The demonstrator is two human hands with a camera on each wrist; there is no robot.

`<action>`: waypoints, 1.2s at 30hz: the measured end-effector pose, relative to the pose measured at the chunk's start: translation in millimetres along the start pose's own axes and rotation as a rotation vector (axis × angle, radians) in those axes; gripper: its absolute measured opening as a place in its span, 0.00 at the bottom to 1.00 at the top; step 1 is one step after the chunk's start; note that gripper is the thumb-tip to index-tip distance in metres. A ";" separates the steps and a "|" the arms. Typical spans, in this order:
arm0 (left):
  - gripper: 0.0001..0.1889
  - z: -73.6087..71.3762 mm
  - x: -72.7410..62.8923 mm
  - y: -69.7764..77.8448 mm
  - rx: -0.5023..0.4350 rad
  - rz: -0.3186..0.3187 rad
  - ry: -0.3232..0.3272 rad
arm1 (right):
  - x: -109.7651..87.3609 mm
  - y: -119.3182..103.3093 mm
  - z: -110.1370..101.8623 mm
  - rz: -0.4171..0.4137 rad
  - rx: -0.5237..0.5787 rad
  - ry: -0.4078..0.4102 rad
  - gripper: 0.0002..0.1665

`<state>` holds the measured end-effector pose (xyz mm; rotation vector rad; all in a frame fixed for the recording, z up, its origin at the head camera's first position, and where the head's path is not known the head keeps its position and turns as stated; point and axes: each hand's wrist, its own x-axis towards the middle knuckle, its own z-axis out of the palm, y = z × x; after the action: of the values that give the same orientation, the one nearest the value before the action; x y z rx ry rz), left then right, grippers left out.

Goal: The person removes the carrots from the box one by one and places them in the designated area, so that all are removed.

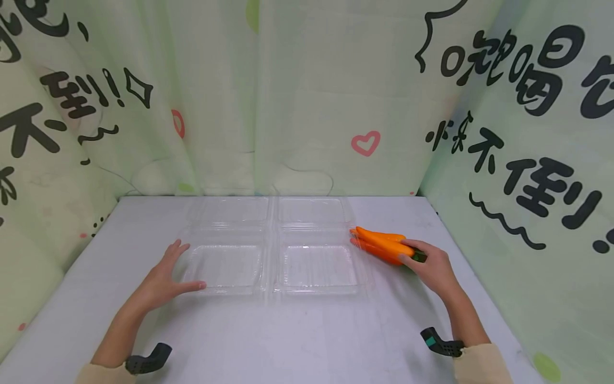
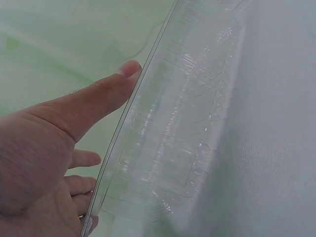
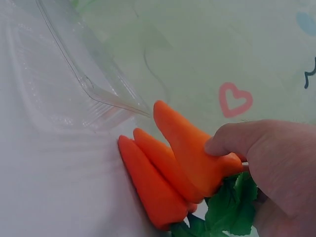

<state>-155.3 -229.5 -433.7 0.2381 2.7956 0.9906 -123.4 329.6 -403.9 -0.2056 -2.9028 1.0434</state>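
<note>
Two clear plastic clamshell boxes lie side by side with their lids folded back: a left box (image 1: 227,266) and a right box (image 1: 318,266). Spread along the left box's outer side is my left hand (image 1: 160,285), its thumb at the rim in the left wrist view. My right hand (image 1: 434,266) pinches an orange carrot (image 3: 185,148) near its leafy top (image 3: 232,205). Under and beside that carrot are a second orange carrot (image 3: 165,163) and a redder carrot (image 3: 150,182). Their tips point at the right box's edge.
The boxes and carrots are on a white table (image 1: 307,341). A pale green printed curtain (image 1: 307,96) stands along the table's back and both sides. Each wrist wears a dark band, one being the left band (image 1: 148,359).
</note>
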 end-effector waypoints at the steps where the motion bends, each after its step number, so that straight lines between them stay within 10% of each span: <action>1: 0.58 0.1 0.2 0.1 0.001 -0.001 -0.001 | -0.4 1.0 -0.9 0.001 -0.004 0.002 0.30; 36: 0.57 0.5 -0.2 -0.5 0.007 0.005 0.009 | 3.9 10.4 27.0 -0.043 -0.100 -0.023 0.26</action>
<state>-155.0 -229.6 -434.3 0.2421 2.8088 0.9855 -128.6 321.1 -431.4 -0.1348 -2.9683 0.9010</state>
